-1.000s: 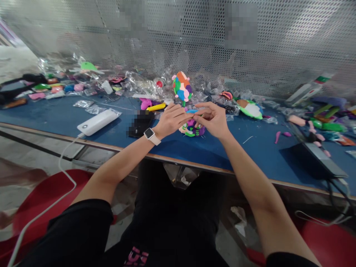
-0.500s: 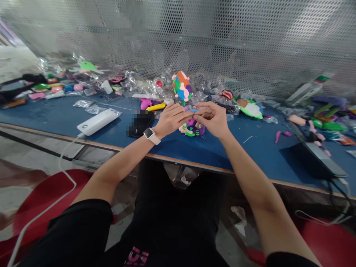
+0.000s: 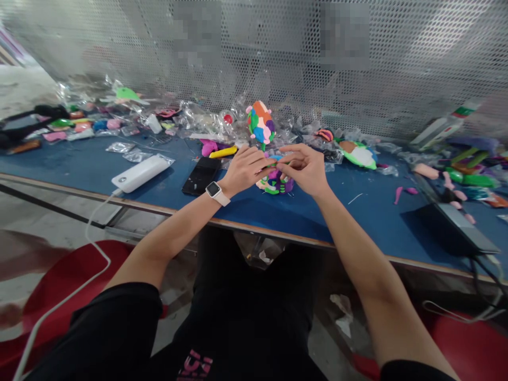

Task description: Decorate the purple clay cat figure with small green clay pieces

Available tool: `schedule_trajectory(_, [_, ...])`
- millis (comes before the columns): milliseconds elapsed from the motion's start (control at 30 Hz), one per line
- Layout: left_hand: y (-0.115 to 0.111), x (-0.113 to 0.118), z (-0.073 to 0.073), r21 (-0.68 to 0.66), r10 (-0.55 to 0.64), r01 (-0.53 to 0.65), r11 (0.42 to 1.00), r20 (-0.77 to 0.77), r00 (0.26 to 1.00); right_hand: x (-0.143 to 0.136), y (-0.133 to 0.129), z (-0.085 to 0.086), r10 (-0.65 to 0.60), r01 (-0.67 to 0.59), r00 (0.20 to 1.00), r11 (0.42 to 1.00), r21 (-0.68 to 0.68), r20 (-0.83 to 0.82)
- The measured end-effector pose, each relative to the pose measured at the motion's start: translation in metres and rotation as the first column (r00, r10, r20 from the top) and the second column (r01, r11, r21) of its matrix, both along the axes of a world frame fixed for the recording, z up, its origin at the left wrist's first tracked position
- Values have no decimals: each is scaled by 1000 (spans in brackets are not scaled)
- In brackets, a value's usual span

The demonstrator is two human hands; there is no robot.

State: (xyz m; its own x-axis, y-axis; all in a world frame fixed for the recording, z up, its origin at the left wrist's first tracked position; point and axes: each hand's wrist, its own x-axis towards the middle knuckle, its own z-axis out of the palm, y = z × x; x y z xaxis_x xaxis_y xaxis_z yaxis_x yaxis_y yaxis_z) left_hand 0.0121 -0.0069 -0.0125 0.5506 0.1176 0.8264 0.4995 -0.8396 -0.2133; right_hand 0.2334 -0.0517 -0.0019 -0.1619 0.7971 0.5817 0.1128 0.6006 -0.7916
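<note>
A perforated metal panel point(image 3: 270, 37) closes off the far side of the blue-topped desk point(image 3: 377, 217), where you sit with both bare forearms reaching over the near edge. Your left hand point(image 3: 246, 169) comes in from the left, palm down, fingers stretched out; your right hand point(image 3: 305, 169) comes from the right, its thumb and forefinger drawn together. The fingertips meet, or nearly so, but whether either hand grips a piece is hidden from view.

The multicoloured clay figure point(image 3: 273, 185) sits on the desk between your hands, directly under the fingertips and showing on their near side. Neither hand is clearly nearer. It looks squat and rounded; with its top covered, no long axis can be told. A patchwork clay ball point(image 3: 261, 124) with a green stem rises just beyond; whether the two are joined cannot be told. A sliver of blue clay point(image 3: 273, 157) shows at your fingertips.

Pink lettering point(image 3: 194, 365) on your black T-shirt point(image 3: 238, 344) is cut off and unreadable. At far right, a clear bottle point(image 3: 446, 124) bears a green-and-red label, too small to read. The white power bank point(image 3: 141, 173), left of your phone point(image 3: 201, 174), carries a small round mark, not legible. Your watch point(image 3: 213, 189) shows a dark screen.
</note>
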Motion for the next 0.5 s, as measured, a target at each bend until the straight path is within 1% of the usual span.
schedule_trajectory(233, [-1, 0, 1, 2, -16, 16, 1000, -3, 1000, -1, -1, 2, 4, -3, 1000, 1000, 4, -9])
schedule_trajectory(400, [-1, 0, 2, 79, -63, 61, 995, 34, 997, -2, -2, 2, -4, 4, 1000, 1000, -12, -13])
schedule_trajectory(500, [-1, 2, 3, 81, -58, 55, 995, 35, 998, -1, -2, 2, -10, 10, 1000, 1000, -25, 4])
